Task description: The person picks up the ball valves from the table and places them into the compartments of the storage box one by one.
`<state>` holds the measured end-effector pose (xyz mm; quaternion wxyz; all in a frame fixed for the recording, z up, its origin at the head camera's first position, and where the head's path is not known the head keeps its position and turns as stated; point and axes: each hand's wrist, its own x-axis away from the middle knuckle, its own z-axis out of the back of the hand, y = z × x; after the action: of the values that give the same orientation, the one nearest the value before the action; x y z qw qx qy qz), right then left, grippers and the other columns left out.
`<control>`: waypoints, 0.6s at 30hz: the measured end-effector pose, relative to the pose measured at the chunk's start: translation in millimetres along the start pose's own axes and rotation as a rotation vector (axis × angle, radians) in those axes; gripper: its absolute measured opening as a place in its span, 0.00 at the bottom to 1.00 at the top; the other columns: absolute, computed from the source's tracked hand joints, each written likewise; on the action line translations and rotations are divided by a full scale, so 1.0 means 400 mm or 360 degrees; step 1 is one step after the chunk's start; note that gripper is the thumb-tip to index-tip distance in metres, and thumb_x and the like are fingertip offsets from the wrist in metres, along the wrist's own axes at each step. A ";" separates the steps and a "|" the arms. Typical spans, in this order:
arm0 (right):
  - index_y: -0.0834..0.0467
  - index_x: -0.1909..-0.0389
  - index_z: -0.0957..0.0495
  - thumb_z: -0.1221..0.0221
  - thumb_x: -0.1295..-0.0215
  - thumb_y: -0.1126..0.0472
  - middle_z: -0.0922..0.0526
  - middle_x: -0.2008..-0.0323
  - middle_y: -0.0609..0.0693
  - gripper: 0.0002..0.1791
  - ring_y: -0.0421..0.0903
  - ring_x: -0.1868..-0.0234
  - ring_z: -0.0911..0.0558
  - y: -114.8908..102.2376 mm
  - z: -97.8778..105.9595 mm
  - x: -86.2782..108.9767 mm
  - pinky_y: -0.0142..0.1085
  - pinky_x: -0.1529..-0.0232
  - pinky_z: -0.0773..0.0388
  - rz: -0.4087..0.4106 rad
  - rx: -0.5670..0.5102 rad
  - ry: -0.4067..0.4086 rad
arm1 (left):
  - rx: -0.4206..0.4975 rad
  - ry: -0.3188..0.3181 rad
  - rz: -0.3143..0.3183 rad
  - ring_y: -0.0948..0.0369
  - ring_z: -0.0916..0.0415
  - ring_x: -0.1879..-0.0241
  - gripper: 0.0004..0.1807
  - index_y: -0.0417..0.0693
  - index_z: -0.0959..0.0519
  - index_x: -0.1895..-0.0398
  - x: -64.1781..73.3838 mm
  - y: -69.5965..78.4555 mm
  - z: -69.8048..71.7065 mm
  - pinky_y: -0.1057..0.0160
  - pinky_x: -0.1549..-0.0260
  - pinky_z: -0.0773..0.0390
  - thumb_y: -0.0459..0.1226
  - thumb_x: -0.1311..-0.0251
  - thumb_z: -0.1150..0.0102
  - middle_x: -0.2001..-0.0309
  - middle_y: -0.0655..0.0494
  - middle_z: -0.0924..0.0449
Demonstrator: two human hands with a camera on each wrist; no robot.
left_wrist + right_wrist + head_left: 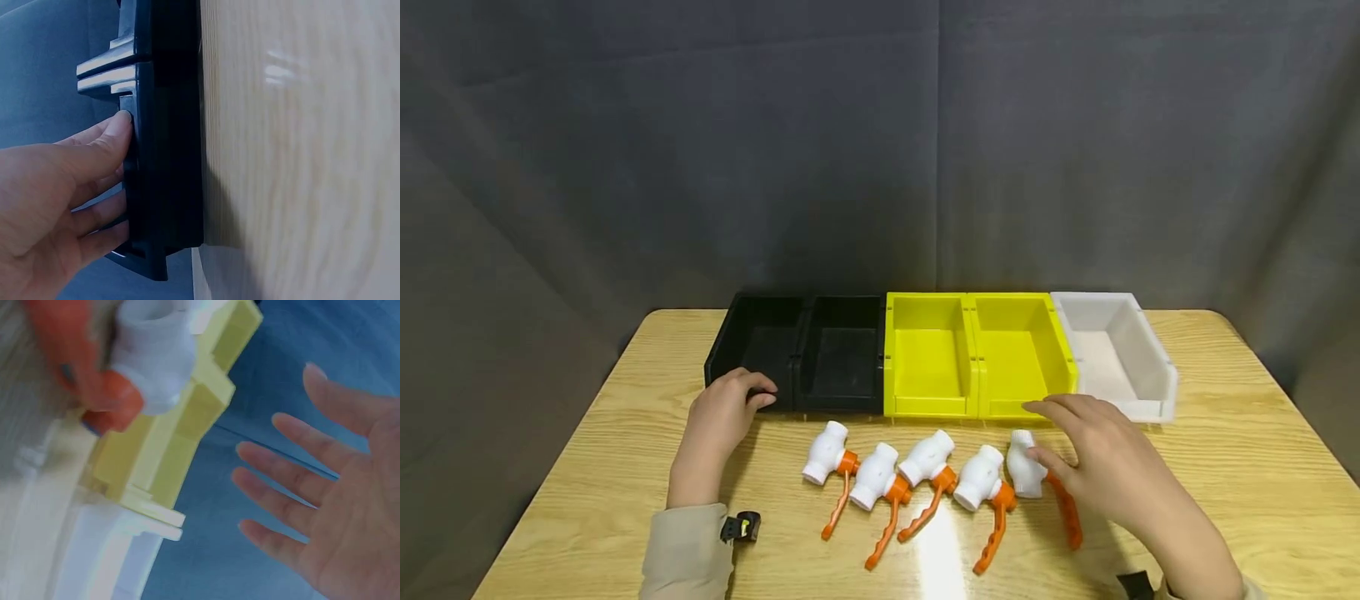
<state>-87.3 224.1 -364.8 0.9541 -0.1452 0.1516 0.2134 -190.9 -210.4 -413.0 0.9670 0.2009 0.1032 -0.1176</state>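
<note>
My left hand point(724, 414) holds the front lip of the leftmost black bin point(169, 187); the thumb lies on the outside and the other fingers reach over the edge. My right hand point(1112, 454) hovers above the rightmost ball valve point(1025, 467), its fingers spread and apart from it. This white valve has an orange lever handle, and in the right wrist view the valve body point(156, 356) appears beside the open palm point(356, 506). Several like valves lie in a row to its left, among them one ball valve point(979, 478) and another ball valve point(826, 454).
A row of bins stands along the back of the wooden table point(587, 492): a second black bin point(841, 400), two yellow bins point(931, 406) and a white bin point(1157, 383). A dark grey curtain point(850, 167) hangs behind them.
</note>
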 end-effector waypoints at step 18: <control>0.55 0.42 0.21 0.21 0.57 0.56 0.20 0.46 0.50 0.37 0.56 0.45 0.22 -0.023 -0.030 0.008 0.57 0.44 0.27 -0.0048 -0.0035 -0.0336 | -0.0014 0.0000 0.0037 0.46 0.19 0.58 0.07 0.50 0.13 0.57 0.011 -0.002 0.000 0.45 0.64 0.19 0.38 0.38 0.33 0.57 0.50 0.18</control>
<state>-83.3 213.2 -374.8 0.9663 -0.1345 0.0458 0.2148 -187.1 -212.0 -414.5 0.9692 0.1980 0.1015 -0.1060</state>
